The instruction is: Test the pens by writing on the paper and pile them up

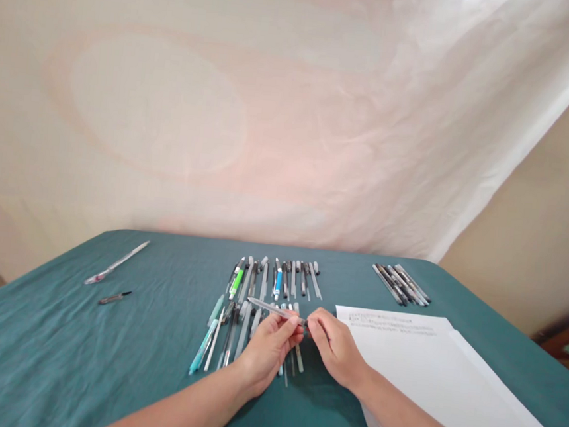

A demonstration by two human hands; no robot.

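Note:
A slim translucent pen (270, 307) is pinched between the thumb and fingers of my left hand (272, 343), its pale end pointing up and to the left. My right hand (335, 347) has its fingers closed at the pen's dark right end, touching it; the fingers cover that end, so whether a cap is there does not show. Both hands are above the near row of pens, among them a teal pen (203, 347) and a thin white pen (214, 340). Behind them lies a second row, with a green pen (236, 284) and a blue pen (278, 283).
Right of my hands lies a stack of white paper (429, 385) with handwritten lines at its top. A bundle of dark and grey pens (401, 284) lies at the back right. On the left are a long pale pen (118, 264) and a short dark pen part (114, 297) on the green tablecloth (54, 346).

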